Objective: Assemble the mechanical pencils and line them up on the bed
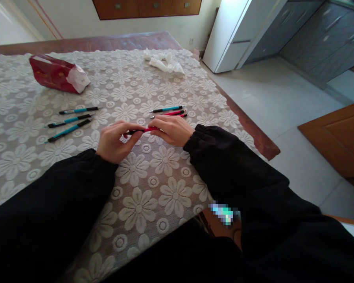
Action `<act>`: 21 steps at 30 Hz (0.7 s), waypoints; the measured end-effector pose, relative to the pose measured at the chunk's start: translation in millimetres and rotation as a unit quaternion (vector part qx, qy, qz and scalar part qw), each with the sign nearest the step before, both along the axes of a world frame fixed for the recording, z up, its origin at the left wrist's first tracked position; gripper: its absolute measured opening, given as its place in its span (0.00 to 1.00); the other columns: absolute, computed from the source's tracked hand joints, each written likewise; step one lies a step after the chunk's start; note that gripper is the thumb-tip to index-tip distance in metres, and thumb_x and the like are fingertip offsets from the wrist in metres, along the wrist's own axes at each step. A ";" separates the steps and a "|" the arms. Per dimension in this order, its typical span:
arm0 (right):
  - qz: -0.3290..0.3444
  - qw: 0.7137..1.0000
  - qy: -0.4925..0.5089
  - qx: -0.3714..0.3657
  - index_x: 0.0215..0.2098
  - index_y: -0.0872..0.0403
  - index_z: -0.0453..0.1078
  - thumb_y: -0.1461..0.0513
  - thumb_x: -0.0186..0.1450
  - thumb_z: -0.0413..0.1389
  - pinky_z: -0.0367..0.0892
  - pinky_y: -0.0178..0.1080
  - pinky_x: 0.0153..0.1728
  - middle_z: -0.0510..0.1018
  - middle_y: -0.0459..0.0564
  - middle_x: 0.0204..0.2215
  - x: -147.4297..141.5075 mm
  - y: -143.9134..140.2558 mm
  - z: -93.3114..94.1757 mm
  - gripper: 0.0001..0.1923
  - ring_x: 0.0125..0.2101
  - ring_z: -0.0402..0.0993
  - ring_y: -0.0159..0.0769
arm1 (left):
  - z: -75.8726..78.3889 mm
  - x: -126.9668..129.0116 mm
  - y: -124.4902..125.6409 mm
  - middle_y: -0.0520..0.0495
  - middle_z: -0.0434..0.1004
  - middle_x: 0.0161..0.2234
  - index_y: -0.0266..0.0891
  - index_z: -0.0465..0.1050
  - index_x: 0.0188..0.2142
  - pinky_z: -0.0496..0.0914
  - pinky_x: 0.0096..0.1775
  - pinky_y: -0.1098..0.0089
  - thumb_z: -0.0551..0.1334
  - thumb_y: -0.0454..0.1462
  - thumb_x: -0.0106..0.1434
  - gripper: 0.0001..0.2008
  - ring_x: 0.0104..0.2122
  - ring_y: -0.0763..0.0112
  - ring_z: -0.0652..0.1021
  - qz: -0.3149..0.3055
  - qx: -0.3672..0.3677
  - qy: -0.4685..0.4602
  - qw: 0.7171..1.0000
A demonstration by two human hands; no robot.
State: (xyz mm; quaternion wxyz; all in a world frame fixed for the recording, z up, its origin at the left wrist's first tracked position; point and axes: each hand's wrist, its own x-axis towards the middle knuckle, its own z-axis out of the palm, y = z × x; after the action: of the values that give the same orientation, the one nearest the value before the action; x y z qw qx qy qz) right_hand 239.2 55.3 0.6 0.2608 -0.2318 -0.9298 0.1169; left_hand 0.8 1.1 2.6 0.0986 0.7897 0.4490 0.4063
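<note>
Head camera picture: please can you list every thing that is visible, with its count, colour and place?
red pen: 1, red with black end, held between both hands above the tablecloth
blue pens: 3, blue and black, lying side by side on the left of the hands
pens behind the hands: 3, one blue and two red, lying close together
red packet: 1, red with white end, far left of the table
crumpled tissue: 1, white, far edge of the cloth
lace tablecloth: 1, white flower pattern, covering the table
wooden table: 1, brown, edge visible at right
white appliance: 1, on the floor at top right
left hand: 1, gripping the pen's black end
right hand: 1, gripping the pen's red part
</note>
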 end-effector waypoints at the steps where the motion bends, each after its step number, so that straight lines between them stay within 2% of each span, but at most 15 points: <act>1: -0.004 1.000 0.006 -0.002 0.51 0.56 0.71 0.56 0.77 0.50 0.58 0.37 0.38 0.78 0.53 0.44 -0.1 0.1 0.3 0.14 0.40 0.71 0.36 | -0.8 -0.2 0.5 0.49 0.84 0.36 0.43 0.83 0.42 0.73 0.33 0.69 0.66 0.39 0.67 0.08 0.29 0.71 0.78 0.014 -0.003 -0.012 1.000; 4: -0.033 0.999 0.010 -0.007 0.50 0.56 0.70 0.58 0.76 0.51 0.59 0.37 0.40 0.79 0.54 0.45 -0.6 0.4 1.5 0.12 0.42 0.71 0.36 | -2.6 -1.7 2.3 0.48 0.85 0.37 0.42 0.83 0.42 0.73 0.32 0.70 0.66 0.39 0.67 0.07 0.31 0.71 0.79 0.036 -0.014 -0.041 0.998; 9: -0.070 0.997 -0.033 -0.023 0.46 0.56 0.73 0.58 0.78 0.47 0.55 0.37 0.37 0.80 0.51 0.39 -1.1 -0.9 3.2 0.15 0.37 0.70 0.34 | -1.3 -2.3 2.3 0.49 0.84 0.37 0.44 0.82 0.44 0.73 0.32 0.69 0.66 0.38 0.67 0.07 0.32 0.70 0.79 -0.004 0.010 -0.006 1.000; 12: -0.080 0.994 -0.061 -0.034 0.46 0.56 0.73 0.57 0.78 0.46 0.52 0.37 0.35 0.79 0.50 0.36 -1.5 -2.3 4.6 0.15 0.34 0.69 0.33 | -0.2 -1.5 1.3 0.49 0.84 0.37 0.44 0.82 0.43 0.73 0.32 0.69 0.66 0.39 0.68 0.07 0.32 0.69 0.79 -0.001 0.016 0.009 1.000; 18: -0.090 0.992 -0.086 -0.034 0.46 0.56 0.72 0.56 0.79 0.45 0.51 0.37 0.33 0.79 0.51 0.35 -2.0 -4.6 7.1 0.16 0.33 0.69 0.34 | 1.4 -0.3 -0.9 0.48 0.85 0.39 0.44 0.82 0.43 0.74 0.34 0.68 0.68 0.45 0.66 0.10 0.31 0.69 0.79 0.030 -0.036 0.018 0.999; 21: -0.079 0.993 -0.080 -0.027 0.45 0.56 0.72 0.56 0.79 0.46 0.51 0.37 0.34 0.80 0.51 0.36 -2.1 -4.4 5.7 0.16 0.33 0.69 0.34 | 3.4 1.4 -2.7 0.49 0.85 0.37 0.43 0.82 0.42 0.74 0.35 0.68 0.67 0.45 0.66 0.10 0.31 0.69 0.80 0.049 -0.057 0.009 0.997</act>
State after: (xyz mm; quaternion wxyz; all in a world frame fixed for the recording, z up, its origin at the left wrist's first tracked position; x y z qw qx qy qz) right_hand 237.0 51.0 6.3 0.1878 -0.3206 -0.9228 0.1022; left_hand 2.1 -1.6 5.9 0.1194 0.7635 0.5101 0.3775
